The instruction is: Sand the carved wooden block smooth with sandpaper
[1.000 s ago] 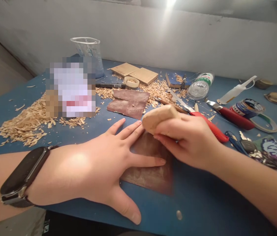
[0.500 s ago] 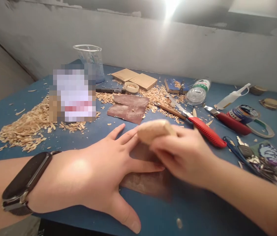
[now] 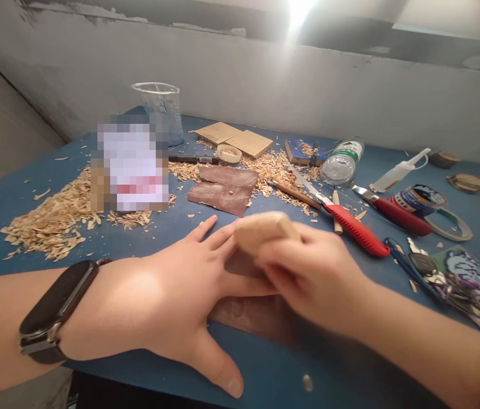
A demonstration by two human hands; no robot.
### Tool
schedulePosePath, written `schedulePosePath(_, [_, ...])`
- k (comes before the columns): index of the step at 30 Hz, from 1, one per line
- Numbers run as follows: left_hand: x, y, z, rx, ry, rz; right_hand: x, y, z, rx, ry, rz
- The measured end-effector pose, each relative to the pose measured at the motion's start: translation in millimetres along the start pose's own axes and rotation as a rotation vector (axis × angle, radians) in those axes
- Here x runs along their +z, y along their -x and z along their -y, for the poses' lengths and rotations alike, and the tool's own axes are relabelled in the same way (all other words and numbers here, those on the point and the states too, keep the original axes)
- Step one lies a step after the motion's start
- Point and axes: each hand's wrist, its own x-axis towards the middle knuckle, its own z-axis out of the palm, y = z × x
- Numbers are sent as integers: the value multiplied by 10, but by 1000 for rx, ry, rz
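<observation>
Block [image 3: 261,232] was clamped in the grip of the right hand [image 3: 314,271] over the near sandpaper [image 3: 250,319], where the left hand [image 3: 171,284] lay, fingers apart, thumb near the front edge of the table [image 3: 271,372], two red tools [image 3: 358,230] lying to the right.

Shavings [image 3: 50,218] and red-handled knife [image 3: 357,230] flank open tabletop [image 3: 167,218].

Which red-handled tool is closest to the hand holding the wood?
The long-bladed tool, just beyond the right hand. The other red-handled tool, with a short metal end, lies farther right.
</observation>
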Motion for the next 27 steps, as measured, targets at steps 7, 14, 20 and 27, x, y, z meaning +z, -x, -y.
schedulePosePath(7, [47,-20,58,62,2,-24,-53,14,7,1,-31,32])
schedulePosePath(14, [61,-5,53,47,-7,-50,-66,-4,9,-9,-6,42])
schedulePosePath(20, [6,-12,14,41,-34,-17,-70,-21,-24,5,38,21])
schedulePosePath(27, [48,-24,47,53,-34,-36,-116,-13,6,-21,17,39])
